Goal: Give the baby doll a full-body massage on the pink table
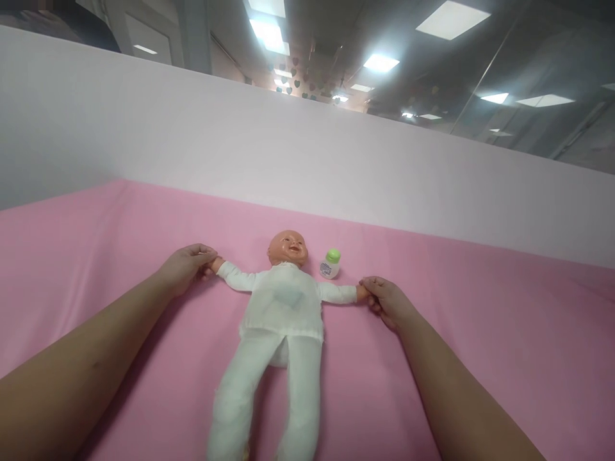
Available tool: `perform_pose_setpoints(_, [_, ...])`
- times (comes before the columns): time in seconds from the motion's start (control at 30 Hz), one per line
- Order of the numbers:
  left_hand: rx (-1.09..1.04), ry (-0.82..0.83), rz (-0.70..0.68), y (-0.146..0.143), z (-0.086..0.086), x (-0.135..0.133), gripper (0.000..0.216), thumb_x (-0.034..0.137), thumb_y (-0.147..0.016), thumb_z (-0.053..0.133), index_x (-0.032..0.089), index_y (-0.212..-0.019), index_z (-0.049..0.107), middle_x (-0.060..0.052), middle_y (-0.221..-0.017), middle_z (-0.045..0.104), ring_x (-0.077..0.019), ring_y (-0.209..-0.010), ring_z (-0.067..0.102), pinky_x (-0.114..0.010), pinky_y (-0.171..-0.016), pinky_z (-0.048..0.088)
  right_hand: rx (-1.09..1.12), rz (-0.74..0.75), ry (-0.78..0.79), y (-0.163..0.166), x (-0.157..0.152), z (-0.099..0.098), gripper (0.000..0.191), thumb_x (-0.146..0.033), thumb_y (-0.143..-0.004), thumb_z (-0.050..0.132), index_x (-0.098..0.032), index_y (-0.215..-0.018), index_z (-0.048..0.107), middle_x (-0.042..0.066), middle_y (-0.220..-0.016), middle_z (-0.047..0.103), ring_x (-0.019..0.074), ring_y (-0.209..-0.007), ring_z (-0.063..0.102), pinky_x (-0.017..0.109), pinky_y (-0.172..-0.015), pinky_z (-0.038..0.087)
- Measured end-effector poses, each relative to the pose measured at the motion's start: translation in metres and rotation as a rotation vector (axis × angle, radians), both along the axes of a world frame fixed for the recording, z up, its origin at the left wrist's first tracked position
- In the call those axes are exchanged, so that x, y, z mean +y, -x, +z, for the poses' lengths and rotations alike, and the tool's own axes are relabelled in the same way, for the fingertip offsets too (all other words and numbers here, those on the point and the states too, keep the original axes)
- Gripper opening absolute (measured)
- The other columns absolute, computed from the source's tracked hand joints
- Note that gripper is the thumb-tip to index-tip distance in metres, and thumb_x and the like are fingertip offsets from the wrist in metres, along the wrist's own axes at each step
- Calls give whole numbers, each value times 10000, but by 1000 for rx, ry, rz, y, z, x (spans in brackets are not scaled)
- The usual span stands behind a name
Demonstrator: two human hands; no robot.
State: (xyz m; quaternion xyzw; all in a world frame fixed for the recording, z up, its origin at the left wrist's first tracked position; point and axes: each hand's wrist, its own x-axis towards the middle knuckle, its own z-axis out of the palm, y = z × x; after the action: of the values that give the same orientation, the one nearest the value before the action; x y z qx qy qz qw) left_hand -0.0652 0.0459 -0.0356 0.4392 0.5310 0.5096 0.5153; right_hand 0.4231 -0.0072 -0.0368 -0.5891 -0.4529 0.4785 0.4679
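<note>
A baby doll (287,304) with a hard plastic head and a white cloth body lies face up, its arms stretched out to both sides. My left hand (188,267) is closed on the doll's hand at the left. On the other side, my right hand (387,299) pinches the doll's other hand between thumb and fingers. Beside the doll's head, to the right, stands a small clear bottle (330,264) with a green cap and a printed label. The doll's feet are cut off by the lower frame edge.
Pink sheeting (461,320) covers the surface under the doll. A white wall or raised panel (307,160) runs along the back. Above it, dark glass (331,38) shows ceiling lights and small heart shapes.
</note>
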Motion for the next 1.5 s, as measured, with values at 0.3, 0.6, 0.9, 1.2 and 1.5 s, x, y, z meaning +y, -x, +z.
perform_pose_setpoints(0.3, [14,40,1,-2,2,-1,265,302,-692,769,138,-877,673,-36,-652,645,-114,-461,551,-245,-461,493,25,-20,8,-4,5,-6,370,-393,-775,732,-172,-1064,663,-26,-595,518,86,-444,381,212,-389,257])
perform_pose_setpoints(0.6, [-14,66,-72,2,6,-5,410,218,-603,794,124,-987,688,-69,-749,697,-164,-548,642,-328,-590,603,63,107,-9,-12,0,-5,443,-351,-681,863,-172,-1037,668,19,-691,636,127,-565,545,245,-498,412])
perform_pose_setpoints(0.9, [74,16,-60,0,1,0,299,336,-655,814,174,-771,590,-8,-622,634,-116,-474,565,-216,-436,443,-16,75,-14,-5,4,-5,417,-459,-662,858,-204,-816,565,-66,-526,484,85,-438,390,218,-424,256])
perform_pose_setpoints(1.2, [53,9,-75,6,-10,8,309,340,-719,751,145,-935,646,-31,-643,652,-126,-486,582,-227,-465,486,-12,73,-29,-8,7,-12,376,-551,-817,680,-184,-860,608,-51,-571,473,66,-425,314,215,-408,183])
perform_pose_setpoints(1.5, [-42,9,-117,8,-8,5,413,217,-645,786,129,-1027,657,-61,-780,696,-153,-595,645,-302,-633,587,83,110,-10,-16,2,-9,473,-351,-750,813,-175,-1164,666,10,-667,614,126,-540,523,255,-493,410])
